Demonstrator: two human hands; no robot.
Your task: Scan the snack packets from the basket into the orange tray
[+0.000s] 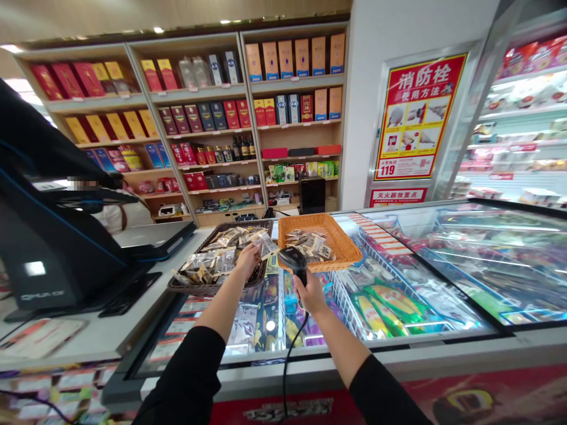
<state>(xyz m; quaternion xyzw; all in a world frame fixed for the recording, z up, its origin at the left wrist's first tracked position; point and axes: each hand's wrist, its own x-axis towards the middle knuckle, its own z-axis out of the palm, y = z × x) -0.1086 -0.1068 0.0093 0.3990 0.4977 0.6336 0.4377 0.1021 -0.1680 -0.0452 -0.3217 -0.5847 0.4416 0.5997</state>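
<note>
My left hand is closed on a small clear snack packet above the right side of a dark brown wicker basket. Many similar packets lie heaped in that basket. Wrapped round the handle of a black barcode scanner, my right hand holds it upright, its head near the front left rim of an orange wicker basket. A smaller pile of packets rests inside the orange basket. From the scanner a black cable hangs down over the freezer's front.
Both baskets stand on the glass top of a chest freezer holding frozen packs. A black checkout terminal is on the white counter at left. Shelves of boxed goods line the back wall. Behind the terminal a person is partly visible.
</note>
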